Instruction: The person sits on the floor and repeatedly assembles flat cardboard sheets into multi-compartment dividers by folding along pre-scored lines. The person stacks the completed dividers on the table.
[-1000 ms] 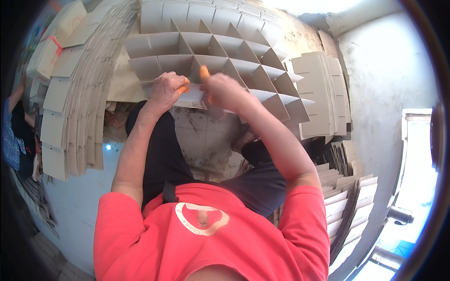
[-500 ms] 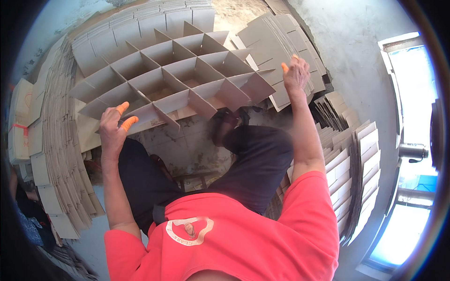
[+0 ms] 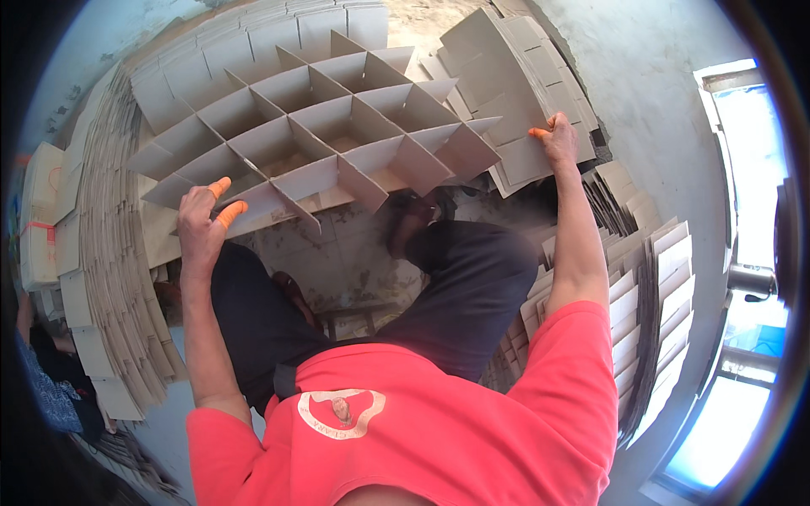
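Observation:
An assembled grid of interlocking cardboard dividers [image 3: 337,135] stands in front of me, with several open cells. My left hand [image 3: 202,221] is at its near left corner, thumb and forefinger apart, both with orange tip covers; the other fingers are curled and partly hidden. To the right, my right hand [image 3: 558,145] pinches the near right edge of a flat cardboard sheet [image 3: 494,76] on a stack. Orange covers show on that hand's fingertips too.
Slotted cardboard strips [image 3: 287,38] are stacked behind the grid. Tall piles of cardboard [image 3: 114,244] line the left, beside a bound pale bundle [image 3: 42,215]. More slotted strips [image 3: 666,312] stand at my right. Part of another person [image 3: 55,379] shows at the lower left.
My right hand has moved right and slightly down, closing on the sheet's edge. The top sheet now sits raised and shifted on its stack. My left hand has stayed almost still.

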Demonstrator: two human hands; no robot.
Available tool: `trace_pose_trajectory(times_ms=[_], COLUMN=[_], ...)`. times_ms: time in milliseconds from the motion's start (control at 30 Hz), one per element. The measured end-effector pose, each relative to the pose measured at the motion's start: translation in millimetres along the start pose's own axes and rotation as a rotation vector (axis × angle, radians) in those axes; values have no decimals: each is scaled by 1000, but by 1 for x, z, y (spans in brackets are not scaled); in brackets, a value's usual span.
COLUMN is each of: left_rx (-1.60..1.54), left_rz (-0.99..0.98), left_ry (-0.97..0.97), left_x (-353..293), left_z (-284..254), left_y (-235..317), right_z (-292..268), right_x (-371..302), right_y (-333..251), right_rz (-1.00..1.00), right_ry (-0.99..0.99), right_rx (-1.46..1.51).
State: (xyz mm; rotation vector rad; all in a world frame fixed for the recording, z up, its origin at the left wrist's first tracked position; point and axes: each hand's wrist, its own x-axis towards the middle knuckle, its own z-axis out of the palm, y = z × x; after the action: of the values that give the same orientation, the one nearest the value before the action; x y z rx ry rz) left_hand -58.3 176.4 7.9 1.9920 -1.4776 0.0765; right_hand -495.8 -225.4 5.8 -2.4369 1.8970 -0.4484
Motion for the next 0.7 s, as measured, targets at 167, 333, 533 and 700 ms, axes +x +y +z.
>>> trace_pose_trajectory(times_ms=[167, 333, 533, 700], left_rx=[-4, -17, -20, -29], left_rz=[16, -41, -121, -123], left_ry=[39, 55, 86, 76], left_x=[-2, -15, -34, -46], left_z=[-5, -21, -38, -37], left_y=[0, -7, -23, -42], right_z=[-35, -94, -99, -77], right_x=[-18, -51, -121, -161], right_y=[-45, -163, -289, -356], right_rz=[-76, -346, -653, -895], right_ry=[395, 435, -158, -283], right_rx=[42, 534, 790, 836])
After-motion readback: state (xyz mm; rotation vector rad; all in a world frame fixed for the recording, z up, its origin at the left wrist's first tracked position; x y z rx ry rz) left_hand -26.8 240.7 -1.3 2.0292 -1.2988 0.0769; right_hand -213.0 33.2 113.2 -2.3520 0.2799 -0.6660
